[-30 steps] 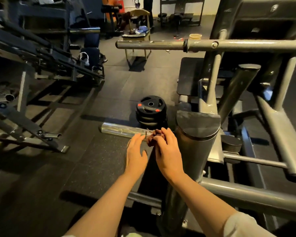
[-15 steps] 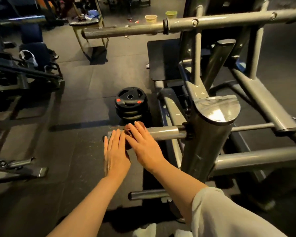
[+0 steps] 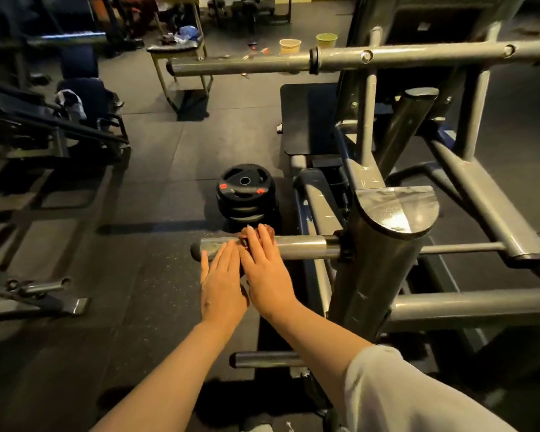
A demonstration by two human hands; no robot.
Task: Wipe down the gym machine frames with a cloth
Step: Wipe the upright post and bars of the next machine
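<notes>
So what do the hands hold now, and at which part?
Neither grips anything. The right hand presses the cloth flat on the bar; the left hand lies open beside it.

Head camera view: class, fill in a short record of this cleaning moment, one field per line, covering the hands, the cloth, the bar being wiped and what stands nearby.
left hand: left hand flat, fingers straight, fingertips on the horizontal bar
right hand: right hand flat, fingers straight, pressing the cloth
cloth: reddish-brown cloth bunched on the bar under the right fingers
bar: grey metal, sticks out sideways from the upright post
nearby: stack of black weight plates on the floor behind the bar
</notes>
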